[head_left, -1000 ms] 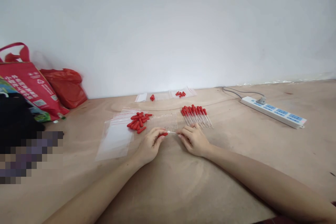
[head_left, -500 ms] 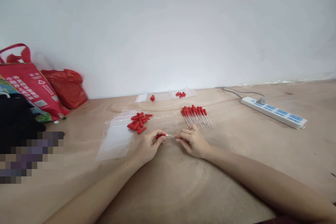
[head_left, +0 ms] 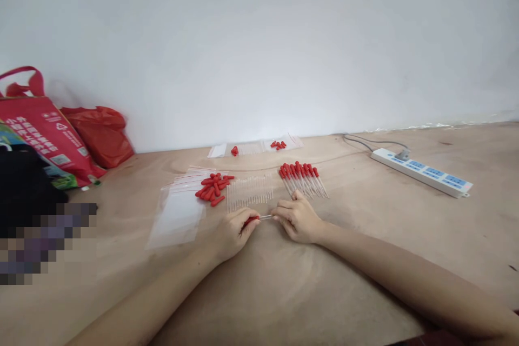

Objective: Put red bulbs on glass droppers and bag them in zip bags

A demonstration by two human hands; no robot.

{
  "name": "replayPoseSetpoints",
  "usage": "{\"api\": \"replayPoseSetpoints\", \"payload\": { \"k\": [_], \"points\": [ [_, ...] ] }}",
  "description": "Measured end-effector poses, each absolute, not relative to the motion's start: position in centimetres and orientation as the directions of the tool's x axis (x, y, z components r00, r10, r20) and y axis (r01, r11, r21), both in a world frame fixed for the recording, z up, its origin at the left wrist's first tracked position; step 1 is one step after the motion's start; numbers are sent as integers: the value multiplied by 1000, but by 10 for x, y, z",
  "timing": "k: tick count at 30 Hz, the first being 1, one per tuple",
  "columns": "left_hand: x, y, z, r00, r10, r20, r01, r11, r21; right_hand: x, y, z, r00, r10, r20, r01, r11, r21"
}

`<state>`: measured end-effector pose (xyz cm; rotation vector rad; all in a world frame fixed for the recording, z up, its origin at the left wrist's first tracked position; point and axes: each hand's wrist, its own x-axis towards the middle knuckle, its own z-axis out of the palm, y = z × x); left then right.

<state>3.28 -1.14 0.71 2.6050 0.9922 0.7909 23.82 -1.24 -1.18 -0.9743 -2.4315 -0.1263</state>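
Note:
My left hand (head_left: 237, 232) is closed around a red rubber bulb (head_left: 252, 220). A clear glass tube (head_left: 265, 217) runs from the bulb to my right hand (head_left: 295, 219), whose fingers pinch its other end. Beyond my left hand lie a pile of loose red bulbs (head_left: 211, 188) and a row of clear tubes (head_left: 250, 190). Past my right hand rests a row of droppers with red bulbs (head_left: 302, 177) fitted on their tubes. Flat clear zip bags (head_left: 176, 216) are spread to the left of the pile.
Near the wall lie more bags (head_left: 294, 142) with small red bulbs (head_left: 278, 145) and tubes. A white power strip (head_left: 421, 173) with a grey cable is at the right. Red bags (head_left: 99, 132) and a black item (head_left: 28, 184) stand at the left.
My left hand has moved slightly down and right, closer to my right hand. Less of the tube shows between them, and the bulb now meets the tube.

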Motion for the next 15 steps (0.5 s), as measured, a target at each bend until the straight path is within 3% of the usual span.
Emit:
{"api": "replayPoseSetpoints", "payload": {
  "k": [15],
  "points": [
    [31, -6, 1, 693, 552, 465, 463, -834, 300, 229, -11, -12, -635, 651, 416, 659, 737, -147]
  ]
}}
